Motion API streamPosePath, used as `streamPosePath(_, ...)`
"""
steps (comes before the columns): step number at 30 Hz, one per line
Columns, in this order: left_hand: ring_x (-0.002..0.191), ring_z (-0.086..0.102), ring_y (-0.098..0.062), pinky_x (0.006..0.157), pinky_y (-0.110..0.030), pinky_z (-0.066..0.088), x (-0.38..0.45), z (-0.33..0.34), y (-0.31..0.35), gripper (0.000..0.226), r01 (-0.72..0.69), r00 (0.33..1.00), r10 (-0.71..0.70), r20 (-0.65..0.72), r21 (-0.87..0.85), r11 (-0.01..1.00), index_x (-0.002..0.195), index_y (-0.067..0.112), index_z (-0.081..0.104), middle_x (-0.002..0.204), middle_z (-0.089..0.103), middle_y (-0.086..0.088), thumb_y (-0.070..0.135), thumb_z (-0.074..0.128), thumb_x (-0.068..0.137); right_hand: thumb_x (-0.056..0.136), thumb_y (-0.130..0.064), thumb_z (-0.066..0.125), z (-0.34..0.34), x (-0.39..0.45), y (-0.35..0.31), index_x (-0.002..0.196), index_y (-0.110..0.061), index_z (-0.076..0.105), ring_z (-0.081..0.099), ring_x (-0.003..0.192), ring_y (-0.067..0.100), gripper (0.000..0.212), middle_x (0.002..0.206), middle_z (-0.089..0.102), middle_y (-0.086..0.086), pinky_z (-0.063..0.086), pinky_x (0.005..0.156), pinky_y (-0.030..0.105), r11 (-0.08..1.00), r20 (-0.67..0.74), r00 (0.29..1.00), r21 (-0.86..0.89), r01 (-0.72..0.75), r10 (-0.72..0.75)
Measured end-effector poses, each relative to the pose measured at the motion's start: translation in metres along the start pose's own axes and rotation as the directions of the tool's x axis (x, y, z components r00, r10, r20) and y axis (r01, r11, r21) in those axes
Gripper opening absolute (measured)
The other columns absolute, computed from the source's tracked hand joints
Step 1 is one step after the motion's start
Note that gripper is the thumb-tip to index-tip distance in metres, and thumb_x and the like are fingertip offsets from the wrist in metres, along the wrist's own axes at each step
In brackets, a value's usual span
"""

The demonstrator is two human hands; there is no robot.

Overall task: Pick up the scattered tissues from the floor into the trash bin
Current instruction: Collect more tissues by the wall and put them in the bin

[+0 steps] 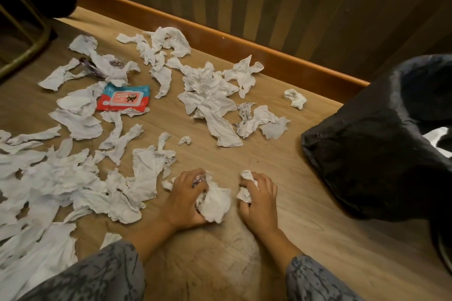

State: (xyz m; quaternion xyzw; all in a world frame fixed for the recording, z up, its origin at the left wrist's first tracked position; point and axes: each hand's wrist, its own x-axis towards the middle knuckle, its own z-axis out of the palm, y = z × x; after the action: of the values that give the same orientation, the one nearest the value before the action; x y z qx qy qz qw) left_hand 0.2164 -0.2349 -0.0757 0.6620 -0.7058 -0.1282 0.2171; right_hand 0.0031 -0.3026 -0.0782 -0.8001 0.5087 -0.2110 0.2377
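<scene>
Both hands rest low on the wooden floor. My left hand (186, 197) is shut on a crumpled wad of white tissue (215, 203) that bulges out to its right. A smaller tissue wad (245, 193) is clenched in my right hand (260, 199). Several torn white tissues lie scattered: a big heap (56, 178) at the left, a cluster (210, 98) in the middle, a small ball (296, 98) near the wall. The trash bin, lined with a black bag (367, 151), stands at the right, roughly a hand's length from my right hand.
A red and teal wet-wipe pack (123, 98) lies among the tissues at the upper left. A brass chair leg frame (36, 41) stands at the far left. An orange skirting board (220, 41) and panelled wall run along the back. Bare floor shows between my forearms.
</scene>
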Motion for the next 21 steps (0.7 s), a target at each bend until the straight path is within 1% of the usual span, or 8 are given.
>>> streamPosePath(3,0.112,0.046,-0.024,0.084,-0.04,0.044,-0.004,0.006,0.003,0.044,-0.013,1.0,0.013,-0.022,0.021,1.0,0.084,0.023,0.051,0.124,0.058,-0.004,0.046,0.076,0.056,0.083,-0.05,0.059,-0.001,-0.013,0.001,0.091,-0.02,0.062,0.047,0.106,0.02,0.031,0.108,0.057,0.001,0.038,0.087,0.038,0.995,-0.017,0.999,-0.089,0.041,-0.043)
streamPosePath(5,0.099,0.048,-0.021,0.074,-0.039,0.048,-0.002,0.008,0.005,0.03,-0.015,0.998,0.013,-0.057,-0.034,0.999,0.077,0.021,0.048,0.103,0.064,-0.003,0.03,0.07,0.059,0.091,-0.046,0.055,-0.002,-0.018,0.004,0.091,-0.019,0.065,0.05,0.097,0.019,0.029,0.099,0.058,-0.001,0.042,0.078,0.037,0.988,-0.02,0.994,-0.112,0.104,-0.107)
streamPosePath(8,0.079,0.045,-0.014,0.062,-0.032,0.043,0.006,0.003,0.008,0.02,0.074,0.995,-0.084,-0.053,-0.162,0.984,0.071,0.017,0.05,0.084,0.053,0.007,0.02,0.069,0.064,0.092,-0.034,0.056,-0.011,-0.013,0.007,0.091,-0.018,0.068,0.051,0.079,0.014,0.02,0.084,0.056,-0.003,0.047,0.062,0.031,0.985,-0.046,0.988,-0.094,0.144,-0.149)
streamPosePath(11,0.081,0.049,-0.007,0.067,-0.018,0.041,0.022,-0.014,0.017,0.032,0.24,0.96,-0.273,-0.068,-0.304,0.922,0.097,0.023,0.059,0.091,0.052,0.009,0.012,0.074,0.069,0.092,-0.038,0.057,-0.029,0.006,0.004,0.085,-0.019,0.065,0.049,0.065,0.007,0.022,0.079,0.055,-0.007,0.045,0.053,0.025,0.996,-0.063,0.994,-0.003,0.092,-0.092)
streamPosePath(13,0.092,0.049,-0.004,0.075,-0.011,0.037,0.041,-0.029,0.026,0.045,0.291,0.938,-0.336,-0.089,-0.329,0.898,0.109,0.025,0.066,0.102,0.053,0.007,0.002,0.069,0.071,0.09,-0.044,0.059,-0.046,0.021,-0.002,0.091,-0.022,0.067,0.058,0.073,0.007,0.023,0.086,0.063,-0.008,0.053,0.062,0.029,0.994,-0.071,0.994,0.069,0.085,-0.081)
streamPosePath(15,0.097,0.053,-0.005,0.081,-0.015,0.038,0.064,-0.046,0.036,0.037,0.325,0.916,-0.387,-0.103,-0.373,0.869,0.086,0.024,0.073,0.103,0.059,0.007,-0.006,0.066,0.068,0.087,-0.045,0.063,-0.068,0.038,-0.01,0.109,-0.02,0.07,0.064,0.092,0.007,0.034,0.104,0.071,-0.006,0.055,0.079,0.03,0.988,-0.114,0.989,0.107,0.108,-0.095)
streamPosePath(17,0.085,0.063,-0.009,0.072,-0.019,0.044,0.088,-0.063,0.05,0.035,0.37,0.896,-0.438,-0.071,-0.424,0.826,0.061,0.027,0.068,0.088,0.069,0.008,-0.008,0.069,0.062,0.085,-0.041,0.069,-0.097,0.057,-0.019,0.113,-0.014,0.069,0.064,0.096,0.006,0.039,0.108,0.071,-0.004,0.054,0.084,0.028,0.985,-0.169,0.978,0.095,0.141,-0.124)
streamPosePath(21,0.054,0.058,-0.019,0.048,-0.029,0.048,0.137,-0.1,0.096,0.022,0.412,0.897,-0.44,0.045,-0.443,0.796,0.06,0.02,0.064,0.071,0.069,-0.003,0.0,0.074,0.061,0.085,-0.042,0.07,-0.171,0.088,-0.031,0.076,-0.014,0.067,0.057,0.063,0.01,0.029,0.07,0.065,-0.003,0.051,0.058,0.033,0.965,-0.208,0.943,-0.02,0.263,-0.261)
